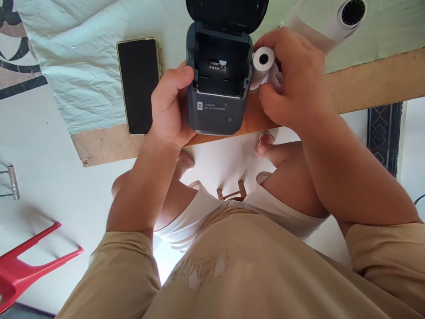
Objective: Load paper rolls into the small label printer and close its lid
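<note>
A small dark grey label printer (215, 106) stands at the table's near edge with its lid (227, 13) swung up and its paper bay showing, nothing in it. My left hand (171, 106) is wrapped round the printer's left side, thumb on its top corner. My right hand (294, 82) is closed on a small white paper roll (262, 62), held just right of the open bay, its dark core facing me.
A black phone (139, 84) lies face up left of the printer on a pale green cloth (83, 57). A larger white roll (345, 17) lies at the back right. A red stool leg (29, 261) shows on the floor at the lower left.
</note>
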A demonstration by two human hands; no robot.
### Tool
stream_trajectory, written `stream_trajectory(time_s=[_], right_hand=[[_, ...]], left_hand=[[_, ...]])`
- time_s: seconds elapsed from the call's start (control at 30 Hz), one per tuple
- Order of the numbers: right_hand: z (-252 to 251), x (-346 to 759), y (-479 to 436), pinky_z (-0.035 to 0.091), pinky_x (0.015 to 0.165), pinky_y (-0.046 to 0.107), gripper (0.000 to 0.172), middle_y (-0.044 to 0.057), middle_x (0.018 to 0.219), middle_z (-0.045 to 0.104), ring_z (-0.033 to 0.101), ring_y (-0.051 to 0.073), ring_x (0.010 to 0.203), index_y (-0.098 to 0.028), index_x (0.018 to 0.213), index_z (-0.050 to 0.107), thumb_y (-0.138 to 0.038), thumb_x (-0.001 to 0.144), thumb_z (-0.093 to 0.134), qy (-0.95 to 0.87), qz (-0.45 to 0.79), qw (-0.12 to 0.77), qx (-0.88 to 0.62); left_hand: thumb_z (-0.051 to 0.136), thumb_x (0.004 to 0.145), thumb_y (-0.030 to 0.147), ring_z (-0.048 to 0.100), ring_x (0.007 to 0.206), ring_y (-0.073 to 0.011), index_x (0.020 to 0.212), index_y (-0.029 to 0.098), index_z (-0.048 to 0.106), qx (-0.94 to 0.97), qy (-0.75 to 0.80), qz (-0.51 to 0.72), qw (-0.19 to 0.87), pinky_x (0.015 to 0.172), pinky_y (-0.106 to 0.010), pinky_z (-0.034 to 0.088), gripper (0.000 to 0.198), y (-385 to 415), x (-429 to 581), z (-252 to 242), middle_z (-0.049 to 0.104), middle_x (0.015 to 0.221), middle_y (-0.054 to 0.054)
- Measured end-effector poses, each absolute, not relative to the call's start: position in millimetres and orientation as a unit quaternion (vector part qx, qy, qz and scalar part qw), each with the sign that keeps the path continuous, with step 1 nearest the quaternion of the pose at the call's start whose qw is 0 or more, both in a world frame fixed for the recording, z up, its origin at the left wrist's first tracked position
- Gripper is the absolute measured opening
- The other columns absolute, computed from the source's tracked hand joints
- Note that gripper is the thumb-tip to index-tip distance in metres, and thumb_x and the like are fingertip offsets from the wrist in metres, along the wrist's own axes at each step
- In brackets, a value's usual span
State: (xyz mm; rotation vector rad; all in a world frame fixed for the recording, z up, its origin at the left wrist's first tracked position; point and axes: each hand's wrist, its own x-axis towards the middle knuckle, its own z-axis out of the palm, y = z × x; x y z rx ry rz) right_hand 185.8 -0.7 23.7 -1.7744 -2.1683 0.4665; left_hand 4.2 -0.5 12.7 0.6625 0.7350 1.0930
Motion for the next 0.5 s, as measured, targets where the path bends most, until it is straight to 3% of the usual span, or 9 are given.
stream_trajectory(time_s=[0.27,0.5], right_hand=[[22.6,181.3,-1.8,0.039,0.081,0.028,0.035,0.000,0.106,0.044,0.045,0.009,0.097,-0.028,0.104,0.046,-0.045,0.074,0.042,-0.741,0.146,0.150,-0.638],[20.9,187.8,2.4,0.038,0.077,0.022,0.026,-0.002,0.088,0.050,0.041,0.002,0.079,-0.023,0.098,0.048,-0.035,0.075,0.043,-0.740,0.153,0.210,-0.621]], left_hand=[[0.043,0.067,0.039,0.062,0.087,-0.0255,0.066,0.025,0.059,0.319,0.390,0.481,0.717,0.064,-0.036,0.050,0.021,-3.3,3.2,15.1,0.065,0.077,-0.003],[0.042,0.072,0.034,0.062,0.089,-0.0230,0.068,0.026,0.059,0.330,0.341,0.479,0.739,0.068,-0.034,0.050,0.020,-2.0,1.3,13.6,0.065,0.081,-0.001]])
